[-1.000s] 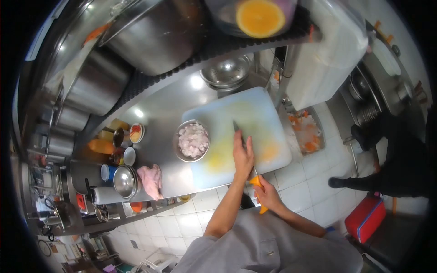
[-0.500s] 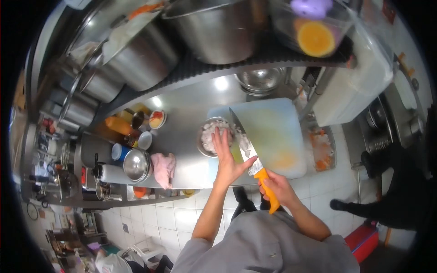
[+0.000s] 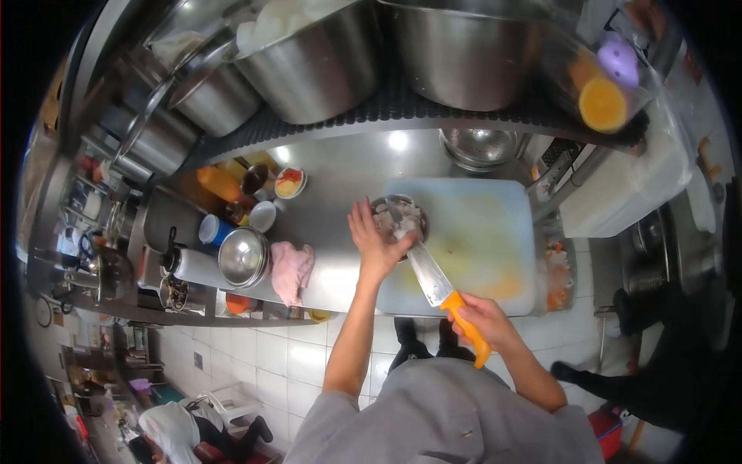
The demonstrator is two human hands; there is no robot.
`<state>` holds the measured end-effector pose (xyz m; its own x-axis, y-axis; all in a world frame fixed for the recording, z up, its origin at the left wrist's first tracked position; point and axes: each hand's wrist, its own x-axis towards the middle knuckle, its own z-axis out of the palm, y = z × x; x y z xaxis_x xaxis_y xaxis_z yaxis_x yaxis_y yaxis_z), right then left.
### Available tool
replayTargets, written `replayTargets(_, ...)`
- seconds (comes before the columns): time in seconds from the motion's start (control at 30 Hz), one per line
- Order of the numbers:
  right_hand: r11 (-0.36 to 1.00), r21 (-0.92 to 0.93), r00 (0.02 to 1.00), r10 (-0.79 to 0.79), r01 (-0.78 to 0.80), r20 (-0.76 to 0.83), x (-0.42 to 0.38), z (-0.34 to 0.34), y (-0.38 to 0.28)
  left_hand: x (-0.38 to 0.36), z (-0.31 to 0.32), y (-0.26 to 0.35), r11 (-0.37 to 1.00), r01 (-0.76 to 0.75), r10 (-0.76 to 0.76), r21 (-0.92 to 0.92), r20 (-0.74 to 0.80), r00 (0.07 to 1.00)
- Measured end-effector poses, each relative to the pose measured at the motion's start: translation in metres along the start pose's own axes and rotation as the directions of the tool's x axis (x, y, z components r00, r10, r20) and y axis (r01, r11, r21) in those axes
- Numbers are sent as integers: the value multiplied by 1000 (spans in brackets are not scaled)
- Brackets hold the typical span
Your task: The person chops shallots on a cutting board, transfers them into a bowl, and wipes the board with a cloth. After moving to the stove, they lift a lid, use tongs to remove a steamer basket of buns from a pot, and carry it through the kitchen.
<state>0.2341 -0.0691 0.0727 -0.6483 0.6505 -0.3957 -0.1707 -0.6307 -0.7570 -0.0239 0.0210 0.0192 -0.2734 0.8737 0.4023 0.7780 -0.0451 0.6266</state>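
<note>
I stand by a steel worktop (image 3: 332, 209) and take twelve o'clock as straight ahead of the person. The left hand (image 3: 377, 251) is wide open and holds nothing in its grip; it lies at the seven o'clock side of the metal bowl (image 3: 426, 233), with fingers spread and thumb reaching toward the blade. Whether this thumb touches the steel, I cannot tell. The right hand (image 3: 485, 323) is closed around the orange handle of the knife (image 3: 433, 277), whose blade points to eleven o'clock, its front part over the pale chopped meat (image 3: 411, 219) in the bowl. This bowl sits at the ten o'clock edge of the cutting board (image 3: 483, 240), which has yellow and orange stains. From the bowl, a raw pink piece of poultry (image 3: 292, 272) lies at eight o'clock, with stacked steel bowls (image 3: 243, 257) just beside it. A small dish (image 3: 290, 184) of red and yellow food is near ten o'clock.
</note>
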Motion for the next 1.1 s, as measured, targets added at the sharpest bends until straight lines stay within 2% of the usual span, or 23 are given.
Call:
replayTargets(0.17,1000,19,1000,18,-18,7,-30,-15,3,19,10,-17,998,-29,33,50,-89,995)
replayTargets(0.3,998,-17,996,53,-54,-77,-65,-35,12,25,7,-20,997,10,-2,70,-121,993)
replayTargets(0.37,999,-20,991,46,-49,-124,-82,-46,19,22,-7,2,997,-53,61,59,-131,989)
replayTargets(0.43,992,-126,970,-34,4,-240,-99,-55,26,-2,-9,31,990,-122,129,69,-94,987)
replayTargets(0.47,993,-121,948,-51,13,-313,-105,-61,33,-19,1,32,985,-91,112,-145,141,984)
replayTargets(0.5,994,-109,943,-47,11,-329,-110,-67,38,-31,12,34,942,-4,135,-335,368,920)
replayTargets(0.53,992,-114,920,-85,43,-384,-114,-71,43,-38,26,38,940,0,140,-340,385,912)
replayTargets(0.6,990,-114,881,-126,83,-457,-121,-78,53,-49,55,45,940,-210,304,-270,378,874)
replayTargets(0.63,992,-98,866,-118,80,-486,-124,-81,62,-52,67,42,934,-208,317,-291,402,859)
replayTargets(0.7,980,-143,823,-192,136,-534,-130,-89,83,-50,87,33,976,-160,204,-147,364,909)
replayTargets(0.73,979,-154,807,-198,134,-556,-134,-94,94,-50,87,37,975,-184,219,-127,375,901)
replayTargets(0.83,984,-163,758,-161,73,-632,-141,-95,119,-61,86,50,966,-184,247,-183,434,866)
replayTargets(0.9,986,-143,763,-156,83,-627,-138,-87,126,-75,90,56,951,-210,294,-227,445,846)
replayTargets(1.0,986,-131,781,-160,101,-604,-130,-78,135,-93,85,80,926,3,237,-377,587,774)
replayTargets(1.1,987,-120,794,-159,109,-587,-117,-76,140,-109,85,93,929,70,193,-363,638,745)
